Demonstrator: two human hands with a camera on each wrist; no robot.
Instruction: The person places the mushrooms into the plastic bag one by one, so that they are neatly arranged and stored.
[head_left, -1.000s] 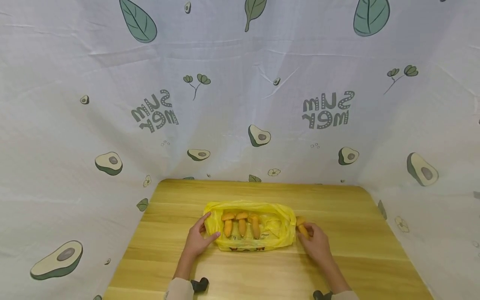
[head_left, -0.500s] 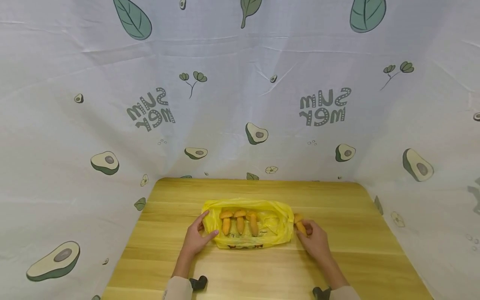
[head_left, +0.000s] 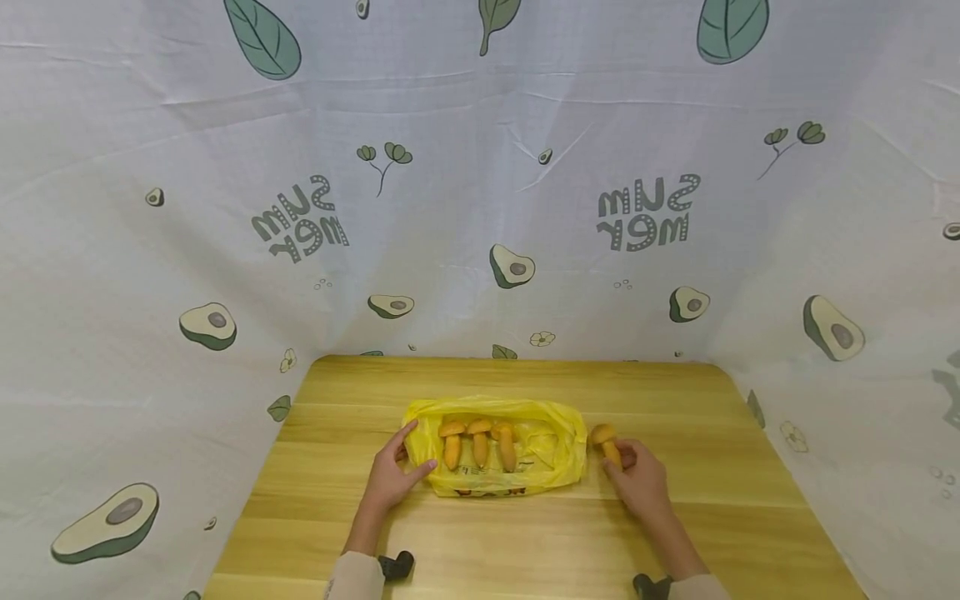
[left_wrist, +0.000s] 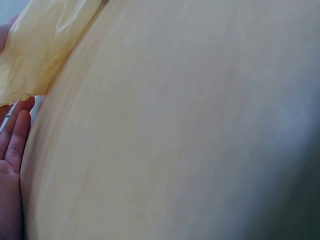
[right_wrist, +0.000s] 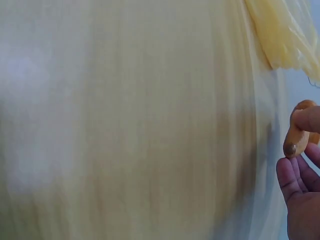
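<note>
A yellow plastic bag (head_left: 558,479) lies on the wooden table with its mouth spread wide. Inside, side by side toward its left half, are three orange-brown mushrooms (head_left: 480,450), caps toward the far side. My left hand (head_left: 392,482) holds the bag's left end, thumb at the near rim and fingers round the outer side. Just right of the bag, my right hand (head_left: 641,483) pinches a mushroom (head_left: 603,435) by its stem, cap pointing away from me. In the right wrist view the brown stem end of this mushroom (right_wrist: 295,142) shows between thumb and fingers.
The wooden table (head_left: 510,550) extends around the bag on all sides. A pale cloth (head_left: 450,208) printed with avocados and leaves hangs behind it and along both sides. Dark wrist-camera mounts (head_left: 397,567) sit at both wrists.
My right hand has shifted slightly right with the mushroom, opening a small gap between its cap and the bag. The left hand stays at the bag's left end. The head view tilted a little.
</note>
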